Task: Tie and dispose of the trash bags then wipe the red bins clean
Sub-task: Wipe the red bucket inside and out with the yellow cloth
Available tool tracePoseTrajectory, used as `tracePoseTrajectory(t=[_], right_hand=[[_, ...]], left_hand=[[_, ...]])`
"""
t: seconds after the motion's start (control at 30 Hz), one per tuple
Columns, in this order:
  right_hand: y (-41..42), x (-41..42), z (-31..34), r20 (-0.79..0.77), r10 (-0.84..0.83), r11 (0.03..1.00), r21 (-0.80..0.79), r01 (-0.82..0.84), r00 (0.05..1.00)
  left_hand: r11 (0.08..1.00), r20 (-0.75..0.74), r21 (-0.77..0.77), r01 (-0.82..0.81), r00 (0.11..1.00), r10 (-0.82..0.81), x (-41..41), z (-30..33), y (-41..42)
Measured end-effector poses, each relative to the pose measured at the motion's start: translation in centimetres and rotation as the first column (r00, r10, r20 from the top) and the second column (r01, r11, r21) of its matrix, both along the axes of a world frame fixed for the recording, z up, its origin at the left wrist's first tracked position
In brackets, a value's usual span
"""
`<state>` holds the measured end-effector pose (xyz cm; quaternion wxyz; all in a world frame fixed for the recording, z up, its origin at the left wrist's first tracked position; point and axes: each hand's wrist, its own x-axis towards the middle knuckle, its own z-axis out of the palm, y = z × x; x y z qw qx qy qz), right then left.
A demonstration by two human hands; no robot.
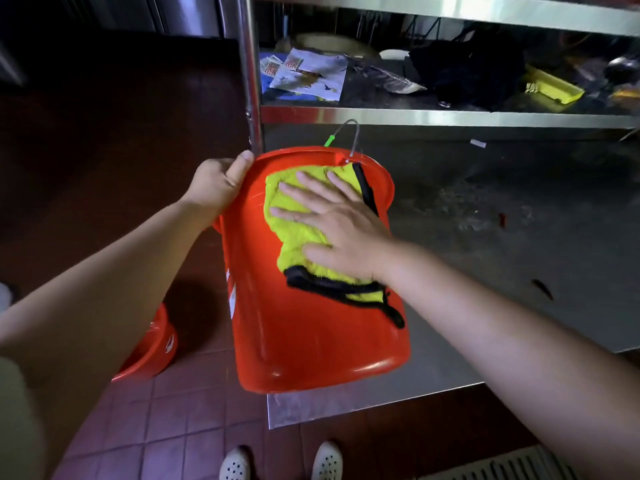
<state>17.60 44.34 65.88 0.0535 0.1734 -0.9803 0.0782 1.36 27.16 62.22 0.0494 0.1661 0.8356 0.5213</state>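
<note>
Yellow cloth (pixel 294 216) under flat right hand (pixel 341 226)

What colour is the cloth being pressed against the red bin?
The cloth is bright yellow-green with a black edge, seen clearly in the head view.

The large red plastic bin (pixel 311 341) was smooth and glossy, with bright highlights along its rounded bottom edge and a thin bent metal wire handle (pixel 349 133) at its rim. The yellow cloth with black stitched edging (pixel 294 216) on it looked soft, fluffy and matt. The brushed stainless-steel desk (pixel 467 237) had a dull, scuffed and smeared sheen, while the round steel shelf post (pixel 247 71) shone brightly. Stained white paper sheets (pixel 311 76) lay matt on the metal shelf (pixel 450 114). The reddish-brown floor tiles (pixel 166 427) looked smooth, faintly glossy, and a second red plastic bin (pixel 152 351) gleamed likewise
</note>
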Motion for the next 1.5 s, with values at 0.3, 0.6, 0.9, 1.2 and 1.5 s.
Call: tracePoseTrajectory(t=[0.3, 0.6, 0.9, 1.2, 1.5], right_hand=[[-2.0, 9.6, -2.2, -0.004, 0.143, 0.99, 0.0, -0.143, 0.99], [-1.4, 7.2, -1.9, 0.018, 0.254, 0.967, 0.019, -0.254, 0.967], [2.2, -2.0, 0.5, -0.013, -0.04, 0.991, -0.13, 0.038, 0.999], [-1.3, 6.4, -2.6, -0.076, 0.094, 0.995, -0.007, -0.095, 0.993], [-2.9, 7.1, -2.8, -0.055, 0.373, 0.927, -0.026, -0.375, 0.926]], left_hand=[[0.999, -0.011, -0.012, 0.032, 0.999, -0.032, 0.8, 1.6, -0.9], [0.895, -0.308, -0.439, 0.077, 0.923, -0.23, 2.7, 5.1, 6.4], [0.956, -0.149, -0.262, 0.133, 0.973, -0.177, 1.9, 5.0, 5.6], [0.957, -0.153, -0.279, 0.081, 0.98, -0.128, 1.8, 4.3, 3.4], [0.963, 0.185, 0.175, 0.206, 0.954, -0.237, 1.2, 4.0, 0.9]])
